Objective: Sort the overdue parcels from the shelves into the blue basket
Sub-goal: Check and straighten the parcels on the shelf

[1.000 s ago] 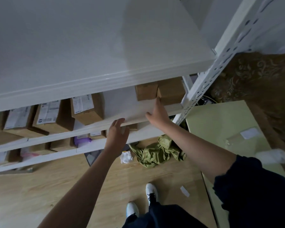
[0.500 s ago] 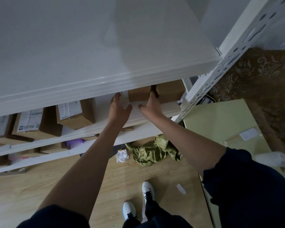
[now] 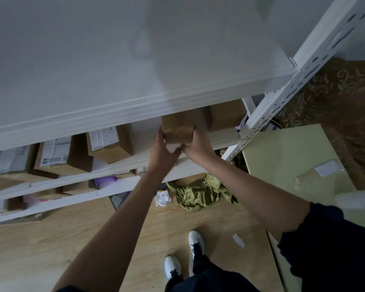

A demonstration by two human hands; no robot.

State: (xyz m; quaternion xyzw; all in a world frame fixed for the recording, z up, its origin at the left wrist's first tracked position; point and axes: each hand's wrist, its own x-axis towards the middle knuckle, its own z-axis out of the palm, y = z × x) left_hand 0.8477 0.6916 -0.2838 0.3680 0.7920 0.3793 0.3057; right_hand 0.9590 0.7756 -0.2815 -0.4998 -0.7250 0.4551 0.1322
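A small brown cardboard parcel (image 3: 177, 128) sits at the front of the second shelf (image 3: 223, 137), partly under the white top shelf (image 3: 114, 60). My left hand (image 3: 163, 147) grips its left side and my right hand (image 3: 197, 142) grips its right side. Another brown parcel (image 3: 226, 114) stands just right of it. More labelled parcels (image 3: 110, 142) (image 3: 59, 157) line the same shelf to the left. No blue basket is in view.
A white perforated upright (image 3: 287, 89) rises at the right. A pale green table (image 3: 293, 157) stands beside it. On the wooden floor lie an olive cloth (image 3: 200, 192) and crumpled white paper (image 3: 162, 198). Lower shelves hold more parcels and a purple bag (image 3: 104, 180).
Both hands rose from the shelf edge and closed around the small parcel, which has slid forward and away from its right neighbour.
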